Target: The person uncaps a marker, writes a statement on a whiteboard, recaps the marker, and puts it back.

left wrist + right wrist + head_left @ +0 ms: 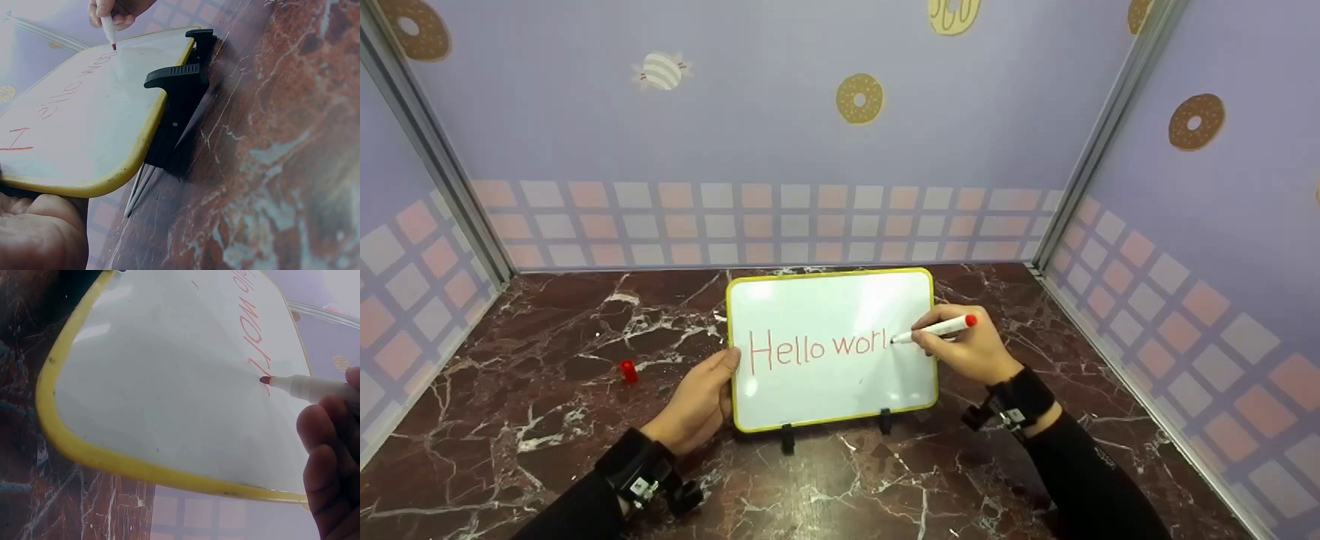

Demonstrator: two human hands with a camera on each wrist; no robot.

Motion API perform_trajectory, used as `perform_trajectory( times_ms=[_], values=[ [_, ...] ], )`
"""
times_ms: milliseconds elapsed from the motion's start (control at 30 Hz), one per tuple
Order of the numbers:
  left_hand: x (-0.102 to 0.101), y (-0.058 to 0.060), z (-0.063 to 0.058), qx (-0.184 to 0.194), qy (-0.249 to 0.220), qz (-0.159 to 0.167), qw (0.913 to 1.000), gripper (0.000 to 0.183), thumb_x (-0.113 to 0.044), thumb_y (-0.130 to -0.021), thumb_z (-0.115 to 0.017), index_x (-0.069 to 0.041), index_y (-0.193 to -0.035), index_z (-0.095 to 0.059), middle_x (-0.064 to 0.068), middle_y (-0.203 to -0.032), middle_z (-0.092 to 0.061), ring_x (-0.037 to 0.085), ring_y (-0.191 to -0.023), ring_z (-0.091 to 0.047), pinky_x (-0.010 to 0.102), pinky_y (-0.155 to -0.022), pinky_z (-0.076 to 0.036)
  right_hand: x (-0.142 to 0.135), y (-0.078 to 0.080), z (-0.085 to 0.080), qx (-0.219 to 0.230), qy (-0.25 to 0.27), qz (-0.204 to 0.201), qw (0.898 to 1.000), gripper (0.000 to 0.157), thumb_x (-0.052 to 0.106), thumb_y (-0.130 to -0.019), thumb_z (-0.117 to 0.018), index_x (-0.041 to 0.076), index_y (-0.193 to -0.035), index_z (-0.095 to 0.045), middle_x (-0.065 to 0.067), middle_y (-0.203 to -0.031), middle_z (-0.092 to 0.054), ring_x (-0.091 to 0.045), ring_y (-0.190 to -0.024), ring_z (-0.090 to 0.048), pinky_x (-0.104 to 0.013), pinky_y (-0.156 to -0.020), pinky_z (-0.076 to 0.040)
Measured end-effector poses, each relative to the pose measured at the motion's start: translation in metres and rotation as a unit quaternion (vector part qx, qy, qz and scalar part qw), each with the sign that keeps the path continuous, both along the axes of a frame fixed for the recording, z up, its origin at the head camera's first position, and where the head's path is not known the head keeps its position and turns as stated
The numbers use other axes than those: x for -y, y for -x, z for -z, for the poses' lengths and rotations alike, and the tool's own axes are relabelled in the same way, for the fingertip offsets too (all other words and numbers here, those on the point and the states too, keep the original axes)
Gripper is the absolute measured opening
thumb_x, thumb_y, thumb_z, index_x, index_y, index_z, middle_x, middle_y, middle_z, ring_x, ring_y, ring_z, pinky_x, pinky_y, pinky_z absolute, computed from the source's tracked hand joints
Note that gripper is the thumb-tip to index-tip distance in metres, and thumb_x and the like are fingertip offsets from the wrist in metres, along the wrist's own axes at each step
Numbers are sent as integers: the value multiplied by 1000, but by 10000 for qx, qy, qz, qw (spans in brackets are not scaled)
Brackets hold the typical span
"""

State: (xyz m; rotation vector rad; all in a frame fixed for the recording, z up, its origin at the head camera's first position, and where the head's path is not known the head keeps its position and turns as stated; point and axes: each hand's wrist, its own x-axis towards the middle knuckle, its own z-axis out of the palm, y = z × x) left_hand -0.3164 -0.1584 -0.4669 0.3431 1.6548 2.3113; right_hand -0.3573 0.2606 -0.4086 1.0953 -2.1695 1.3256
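A small whiteboard (825,390) with a yellow rim stands tilted back on black stand clips (177,79). Red handwriting (817,349) across it reads "Hello worl". My right hand (967,345) pinches a white marker (941,328) with a red end; in the right wrist view the marker's tip (265,380) is right at the last letter. At the board's left edge my left hand (697,401) grips the yellow rim, thumb at the front and the other fingers partly hidden behind. In the left wrist view the palm (45,230) lies against the rim.
A red marker cap (628,371) rests on the dark marbled table (577,435), left of the board. Purple walls with doughnut prints and pink and white squares (780,225) enclose the table at the back and both sides, joined by metal corner posts (1099,142).
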Motion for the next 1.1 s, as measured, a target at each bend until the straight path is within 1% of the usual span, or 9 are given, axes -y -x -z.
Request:
perform_trajectory(
  times_ms=[167,200,267,333,500,700,900,1100],
  values=[
    [0,0,0,9,-23,-8,10000,63,-38,-124,-38,10,-164,-32,19,-145,-68,26,-125,-73,49,-106,-62,0,-1,-1,82,-51,-6,10000,4,-4,-97,-82,-1,-98,-81,-8,-80,-76,-13,-61,-68,-24,-54,-59],
    [0,0,0,14,-27,-10,10000,63,-38,-124,-38,10,-163,-32,19,-145,-69,26,-125,-74,49,-106,-62,0,-2,-2,103,-60,4,9999,5,-5,-96,-82,0,-97,-82,-8,-80,-76,-13,-61,-68,-24,-54,-59],
    [0,0,0,17,-33,4,10000,63,-38,-124,-38,10,-163,-32,20,-144,-69,27,-124,-74,50,-105,-63,0,-2,-2,148,-67,37,9999,4,-4,-96,-82,-1,-96,-81,-8,-79,-76,-12,-61,-68,-23,-55,-59],
    [0,0,1,14,-39,20,10000,63,-39,-124,-38,10,-163,-32,20,-144,-69,28,-124,-74,51,-105,-63,1,-3,-3,191,-61,75,9998,5,-5,-96,-82,0,-95,-81,-8,-79,-76,-12,-61,-67,-23,-54,-59],
    [0,-1,1,-13,-57,52,10000,63,-39,-124,-37,11,-162,-33,21,-143,-70,29,-123,-75,52,-104,-63,0,-3,-3,262,10,102,9996,13,-9,-96,-81,4,-95,-82,-8,-76,-74,-11,-60,-66,-22,-53,-58],
    [0,0,1,4,-46,16,10000,63,-39,-124,-37,11,-161,-33,21,-141,-71,29,-122,-75,52,-103,-63,-1,-3,-3,259,51,112,9996,13,-9,-96,-80,4,-95,-82,-9,-77,-74,-12,-59,-66,-22,-53,-58],
    [0,0,1,-30,-41,31,10000,61,-37,-124,-36,10,-163,-30,19,-145,-68,26,-126,-72,49,-106,-62,-2,-2,-2,292,36,141,9995,13,-8,-97,-79,5,-95,-82,-7,-77,-73,-13,-59,-64,-22,-53,-56],
    [-1,1,2,18,-42,-3,10000,61,-36,-124,-36,11,-163,-31,21,-145,-68,27,-125,-73,50,-105,-63,-3,-2,-4,217,245,116,9994,14,-11,-95,-78,3,-94,-81,-9,-75,-73,-15,-59,-65,-23,-53,-58]
  ],
)
